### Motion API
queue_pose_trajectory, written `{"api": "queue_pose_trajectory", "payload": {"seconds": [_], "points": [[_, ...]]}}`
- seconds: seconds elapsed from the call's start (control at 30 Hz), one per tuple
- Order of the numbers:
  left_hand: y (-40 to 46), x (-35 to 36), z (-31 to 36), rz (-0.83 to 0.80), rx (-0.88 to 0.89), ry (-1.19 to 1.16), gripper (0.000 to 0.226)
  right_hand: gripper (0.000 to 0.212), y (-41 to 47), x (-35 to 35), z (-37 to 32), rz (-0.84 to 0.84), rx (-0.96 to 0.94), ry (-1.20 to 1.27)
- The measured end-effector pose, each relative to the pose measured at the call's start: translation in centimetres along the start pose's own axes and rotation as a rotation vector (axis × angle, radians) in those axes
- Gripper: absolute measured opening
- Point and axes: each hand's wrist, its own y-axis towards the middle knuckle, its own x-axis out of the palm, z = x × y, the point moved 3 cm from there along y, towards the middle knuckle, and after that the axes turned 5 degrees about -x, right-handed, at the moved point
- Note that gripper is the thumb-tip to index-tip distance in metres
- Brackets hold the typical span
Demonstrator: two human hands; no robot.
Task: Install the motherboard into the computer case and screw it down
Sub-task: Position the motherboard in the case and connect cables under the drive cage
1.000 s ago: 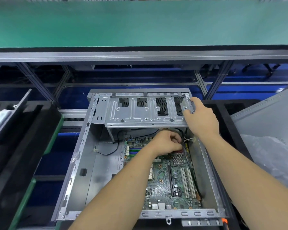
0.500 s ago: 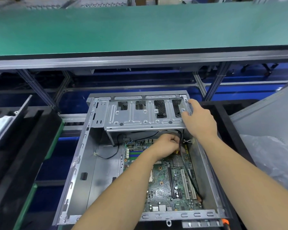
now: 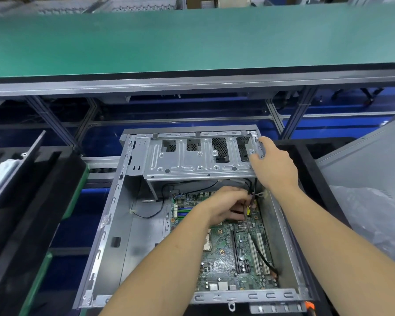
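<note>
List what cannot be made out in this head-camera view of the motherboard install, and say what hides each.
- Left hand fingertips and the cable ends: hidden by its own curled fingers.
- Motherboard far edge: under the drive cage.
- Mounting screws: too small to tell.
- Right hand palm: faces away.

Bright, even overhead light, soft shadows inside the case (image 3: 114, 224) (edges bowed by the wide lens), far background blurred.

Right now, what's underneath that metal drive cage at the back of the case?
Black cables and the motherboard's far edge run under the drive cage. Anything deeper is hidden by it.
</note>
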Motion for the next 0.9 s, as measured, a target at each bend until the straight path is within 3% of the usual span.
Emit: {"api": "queue_pose_trajectory", "payload": {"seconds": [0.13,0.23,0.3,0.37,0.5,0.6,0.67,0.77,0.9], "points": [[-0.3,0.1,-0.2,-0.035,-0.052,-0.241,0.011,0.046,-0.1,0.0,0.0,0.001,0.000,0.007],[0.0,0.6,-0.6,0.025,-0.058,-0.313,0.036,0.046,-0.1,-0.1,0.0,0.002,0.003,0.007],[0.2,1.0,-0.6,0.063,0.007,-0.258,0.043,0.047,-0.1,-0.1,0.0,0.002,0.000,0.013],[0.2,1.5,-0.2,0.072,0.073,-0.164,0.025,0.048,-0.1,-0.1,0.0,0.002,-0.004,0.015],[0.2,1.5,0.2,0.156,0.067,-0.038,0.010,0.049,-0.1,-0.1,0.0,0.008,-0.001,0.023],[0.2,1.3,0.4,0.211,0.173,0.330,0.033,0.048,-0.2,-0.1,0.0,0.013,-0.006,0.027],[0.2,1.4,0.6,0.272,0.271,0.463,0.035,0.046,-0.2,-0.1,0.0,0.017,-0.009,0.024],[0.4,1.1,0.9,0.417,0.376,0.551,0.032,0.045,-0.3,-0.1,-0.1,0.015,-0.009,0.026],[0.5,0.9,0.7,0.508,0.410,0.439,0.033,0.047,-0.3,-0.2,-0.2,0.002,-0.005,0.027]]}}
